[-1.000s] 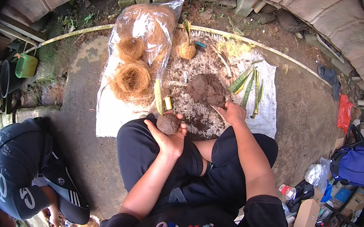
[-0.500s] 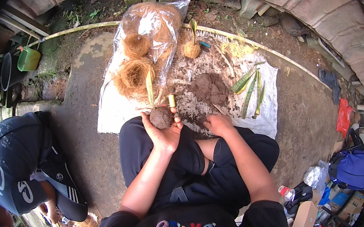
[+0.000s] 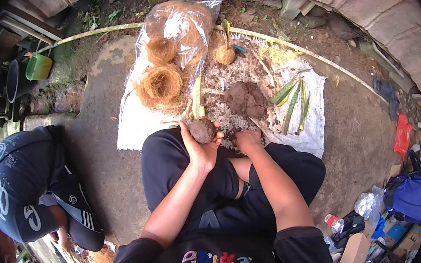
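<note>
My left hand (image 3: 204, 151), palm up, cups a ball of dark soil (image 3: 201, 131) with its fingers curled around it. A yellow-green leaf cutting (image 3: 196, 96) stands up at the ball's far side, and a short yellow piece (image 3: 202, 112) shows by its base. My right hand (image 3: 248, 141) reaches down to loose soil at the near edge of the white sheet (image 3: 133, 129). Its fingers are curled and partly hidden, so what they hold cannot be made out. Just beyond it lies a heap of dark soil (image 3: 246, 100).
Brown fibre nests (image 3: 161, 84) and a clear plastic bag of fibre (image 3: 179, 23) lie at left. Several long leaves (image 3: 294, 102) rest at right. A finished-looking fibre ball with a leaf (image 3: 225, 54) stands farther back. Another person (image 3: 27, 187) crouches at lower left.
My left hand has shifted right with the soil ball, closer to my right hand. The leaf now stands more upright. My right hand has moved slightly and stays at the loose soil.
</note>
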